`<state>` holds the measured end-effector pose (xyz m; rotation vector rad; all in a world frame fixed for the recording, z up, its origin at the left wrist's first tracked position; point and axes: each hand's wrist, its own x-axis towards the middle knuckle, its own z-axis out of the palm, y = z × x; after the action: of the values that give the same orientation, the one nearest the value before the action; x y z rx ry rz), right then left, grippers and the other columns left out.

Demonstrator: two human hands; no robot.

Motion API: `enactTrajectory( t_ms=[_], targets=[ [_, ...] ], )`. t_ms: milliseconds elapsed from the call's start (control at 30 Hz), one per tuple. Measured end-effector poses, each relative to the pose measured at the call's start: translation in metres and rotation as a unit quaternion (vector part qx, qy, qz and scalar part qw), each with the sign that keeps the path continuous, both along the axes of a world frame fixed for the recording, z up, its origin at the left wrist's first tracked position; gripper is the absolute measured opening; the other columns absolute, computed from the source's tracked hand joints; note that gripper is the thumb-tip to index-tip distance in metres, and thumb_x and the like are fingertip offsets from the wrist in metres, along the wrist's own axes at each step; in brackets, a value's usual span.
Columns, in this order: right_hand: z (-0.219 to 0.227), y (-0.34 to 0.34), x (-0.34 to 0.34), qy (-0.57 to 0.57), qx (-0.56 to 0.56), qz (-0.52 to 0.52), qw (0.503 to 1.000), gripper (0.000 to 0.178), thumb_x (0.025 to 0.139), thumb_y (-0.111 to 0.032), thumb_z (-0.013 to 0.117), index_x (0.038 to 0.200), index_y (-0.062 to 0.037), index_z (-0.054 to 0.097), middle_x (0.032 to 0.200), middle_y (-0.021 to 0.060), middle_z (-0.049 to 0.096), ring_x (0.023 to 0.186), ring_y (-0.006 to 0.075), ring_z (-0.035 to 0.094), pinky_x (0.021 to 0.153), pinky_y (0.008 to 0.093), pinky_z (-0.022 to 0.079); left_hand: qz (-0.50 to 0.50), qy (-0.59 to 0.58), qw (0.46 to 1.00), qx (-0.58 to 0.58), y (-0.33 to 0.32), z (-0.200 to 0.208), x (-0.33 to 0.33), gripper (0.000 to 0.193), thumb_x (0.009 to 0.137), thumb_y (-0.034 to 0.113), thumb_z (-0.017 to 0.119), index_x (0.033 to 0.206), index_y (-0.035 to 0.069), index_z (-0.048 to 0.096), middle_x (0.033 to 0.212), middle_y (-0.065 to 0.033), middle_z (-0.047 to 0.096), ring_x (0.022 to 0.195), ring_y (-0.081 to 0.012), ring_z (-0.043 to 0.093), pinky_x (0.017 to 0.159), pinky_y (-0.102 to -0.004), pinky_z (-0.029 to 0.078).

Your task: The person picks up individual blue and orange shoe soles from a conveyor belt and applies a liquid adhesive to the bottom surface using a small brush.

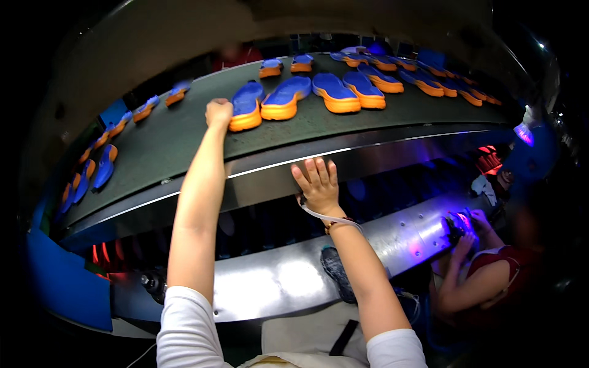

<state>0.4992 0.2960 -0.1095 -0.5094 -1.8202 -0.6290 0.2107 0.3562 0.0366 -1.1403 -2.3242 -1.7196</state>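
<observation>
On the dark green conveyor belt [270, 136], my left hand [219, 113] is closed at the left edge of a blue and orange shoe sole [246, 105]; its fingertips are partly hidden. Right beside that sole lies another sole [286, 98], and a further pair [335, 93] follows to the right. My right hand [319, 189] is open, its fingers spread against the metal side rail [264, 173] of the conveyor. A pale strap [322, 216] circles the right wrist, above a beaded bracelet.
More soles [105, 165] line the belt's left side, with others at the far right. Below the rail runs a shiny metal shelf [276, 285]; a dark shoe upper [337, 270] rests at its near edge. At right, a co-worker's hands [466, 242] hold a dark item under violet light.
</observation>
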Motion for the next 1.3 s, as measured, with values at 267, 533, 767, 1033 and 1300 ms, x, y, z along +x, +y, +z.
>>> enactTrajectory(
  t_ms=[267, 533, 767, 1033, 1300],
  targets=[
    [0.003, 0.003, -0.006, 0.009, 0.029, -0.019, 0.999, 0.078, 0.068, -0.012, 0.052, 0.140, -0.0245, 0.026, 0.149, 0.0043, 0.016, 0.138, 0.0229, 0.012, 0.111, 0.0434, 0.005, -0.159, -0.037, 0.985, 0.061, 0.007, -0.002, -0.007, 0.039, 0.067, 0.011, 0.056, 0.102, -0.003, 0.063, 0.099, -0.0158, 0.065, 0.095, -0.0227, 0.060, 0.085, -0.0289, 0.043],
    [0.001, 0.003, -0.007, 0.012, 0.033, -0.026, 0.999, 0.076, 0.067, -0.014, 0.053, 0.139, -0.0248, 0.029, 0.148, 0.0039, 0.019, 0.137, 0.0227, 0.014, 0.112, 0.0421, 0.005, -0.187, 0.076, 0.978, -0.056, -0.001, 0.006, 0.015, 0.048, 0.067, 0.013, 0.052, 0.112, -0.001, 0.059, 0.106, -0.0195, 0.062, 0.102, -0.0257, 0.058, 0.089, -0.0301, 0.041],
    [-0.001, 0.005, 0.000, 0.002, 0.015, -0.041, 0.999, 0.072, 0.074, -0.009, 0.049, 0.140, -0.0248, 0.026, 0.148, 0.0045, 0.017, 0.138, 0.0220, 0.012, 0.112, 0.0427, 0.005, -0.175, 0.116, 0.972, -0.105, -0.003, 0.008, 0.023, 0.050, 0.068, 0.018, 0.053, 0.114, 0.002, 0.059, 0.110, -0.0211, 0.060, 0.108, -0.0289, 0.055, 0.093, -0.0322, 0.039],
    [0.003, 0.003, 0.000, 0.021, 0.022, -0.019, 0.999, 0.082, 0.067, -0.006, 0.053, 0.141, -0.0238, 0.023, 0.148, 0.0027, 0.017, 0.138, 0.0207, 0.010, 0.112, 0.0422, 0.003, -0.083, 0.179, 0.968, -0.158, -0.008, 0.012, 0.043, 0.041, 0.075, 0.029, 0.052, 0.112, 0.013, 0.062, 0.109, -0.0185, 0.060, 0.108, -0.0311, 0.055, 0.090, -0.0355, 0.041],
    [0.005, 0.003, 0.002, 0.012, 0.053, -0.041, 0.998, 0.072, 0.074, -0.011, 0.045, 0.141, -0.0235, 0.023, 0.150, 0.0045, 0.010, 0.139, 0.0223, 0.006, 0.112, 0.0432, 0.001, -0.165, 0.229, 0.920, -0.272, -0.017, 0.004, 0.022, 0.042, 0.079, 0.036, 0.038, 0.092, 0.005, 0.063, 0.093, -0.0216, 0.063, 0.091, -0.0344, 0.059, 0.079, -0.0413, 0.042]
  ],
)
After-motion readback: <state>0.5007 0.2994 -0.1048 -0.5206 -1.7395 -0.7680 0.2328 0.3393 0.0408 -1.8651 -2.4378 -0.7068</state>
